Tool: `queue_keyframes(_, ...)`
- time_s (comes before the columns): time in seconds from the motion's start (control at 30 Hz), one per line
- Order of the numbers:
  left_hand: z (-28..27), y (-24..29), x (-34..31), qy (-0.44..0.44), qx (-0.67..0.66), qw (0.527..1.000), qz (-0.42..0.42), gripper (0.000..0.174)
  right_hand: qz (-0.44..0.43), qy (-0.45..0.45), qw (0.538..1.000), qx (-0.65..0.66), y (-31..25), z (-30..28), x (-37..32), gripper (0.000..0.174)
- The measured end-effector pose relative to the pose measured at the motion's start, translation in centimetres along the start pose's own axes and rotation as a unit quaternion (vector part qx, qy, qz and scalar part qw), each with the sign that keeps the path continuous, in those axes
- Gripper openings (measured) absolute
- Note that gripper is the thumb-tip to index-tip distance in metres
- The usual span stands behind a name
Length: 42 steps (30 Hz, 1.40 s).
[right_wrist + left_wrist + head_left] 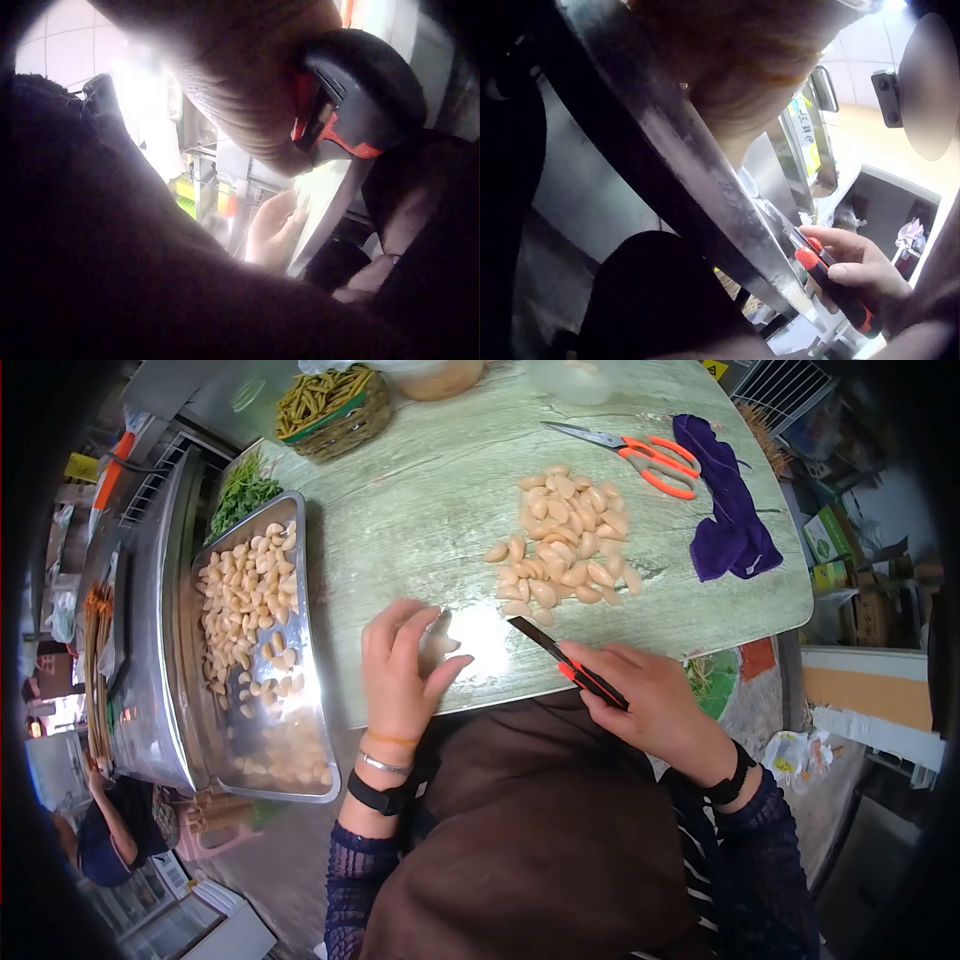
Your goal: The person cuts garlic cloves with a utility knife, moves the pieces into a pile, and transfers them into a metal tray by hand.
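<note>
In the head view, my left hand (395, 670) rests at the table's near edge, its fingers bent and its thumb apart from them. Between thumb and fingers shows a small pale piece (445, 644), partly hidden by the hand; no pinch on it is visible. My right hand (655, 705) grips a red and black utility knife (598, 685), its dark blade pointing up and left toward the table. A loose pile of pale, peeled cloves or beans (565, 535) lies beyond the blade. The left wrist view also shows the knife (832, 289) in my right hand (866, 270).
At the left stands a metal tray (318, 660) with many similar pale pieces. Orange-handled scissors (655, 460) and a purple cloth (735, 510) lie at the far right. A basket of green pods (345, 430) and plastic containers stand at the back. Another person (110, 830) is at lower left.
</note>
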<state>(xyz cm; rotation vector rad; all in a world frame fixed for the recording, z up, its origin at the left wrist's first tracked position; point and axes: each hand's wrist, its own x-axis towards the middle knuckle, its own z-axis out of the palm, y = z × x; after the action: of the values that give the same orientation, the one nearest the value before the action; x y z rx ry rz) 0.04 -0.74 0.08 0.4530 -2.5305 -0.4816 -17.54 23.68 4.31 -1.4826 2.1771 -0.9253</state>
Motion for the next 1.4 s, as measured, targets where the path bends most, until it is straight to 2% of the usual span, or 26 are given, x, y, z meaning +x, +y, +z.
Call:
queue_keyframes(0.1,-0.7,-0.7,-0.9,-0.006,-0.012,1.000,-0.024,0.058,-0.006,0.004,1.000,0.000,0.1,0.2,-0.1,0.052)
queue_keyframes(0.4,1.1,-0.5,0.2,-0.021,-0.123,0.992,-0.019,0.026,-0.002,-0.011,1.000,-0.001,-0.3,0.7,0.2,0.052)
queue_keyframes(0.5,1.5,1.9,1.2,-0.029,-0.110,0.993,0.003,0.026,0.003,-0.011,1.000,0.000,-0.3,0.8,0.5,0.051)
queue_keyframes(0.63,2.0,2.0,1.9,-0.025,-0.082,0.994,0.064,0.029,0.010,0.002,1.000,0.001,-0.4,0.7,0.6,0.050)
queue_keyframes(0.73,2.0,2.2,1.7,-0.035,-0.101,0.993,0.051,0.028,0.001,-0.021,0.999,-0.032,-0.7,0.5,1.0,0.049)
queue_keyframes(0.83,1.6,1.9,1.4,-0.062,-0.108,0.991,0.052,0.028,-0.023,-0.060,0.998,-0.002,-0.3,0.5,1.2,0.049)
queue_keyframes(0.93,1.9,2.1,1.6,0.000,-0.118,0.990,0.074,0.025,-0.004,-0.076,0.997,0.002,-0.4,0.5,1.3,0.051)
queue_keyframes(1.03,2.2,2.2,1.5,-0.006,-0.112,0.991,0.079,0.027,0.031,-0.070,0.997,0.032,-0.4,0.1,0.8,0.054)
queue_keyframes(1.23,2.9,2.7,1.6,-0.021,-0.106,0.991,0.076,0.029,0.015,-0.062,0.998,0.021,-0.1,-0.7,0.3,0.052)
queue_keyframes(1.33,2.6,2.1,1.2,-0.021,-0.107,0.988,0.107,0.027,0.005,-0.078,0.997,0.018,-0.1,-0.7,0.4,0.052)
queue_keyframes(1.4,2.4,2.4,1.1,-0.027,-0.111,0.989,0.093,0.029,0.010,-0.055,0.998,0.027,0.0,-0.4,0.3,0.052)
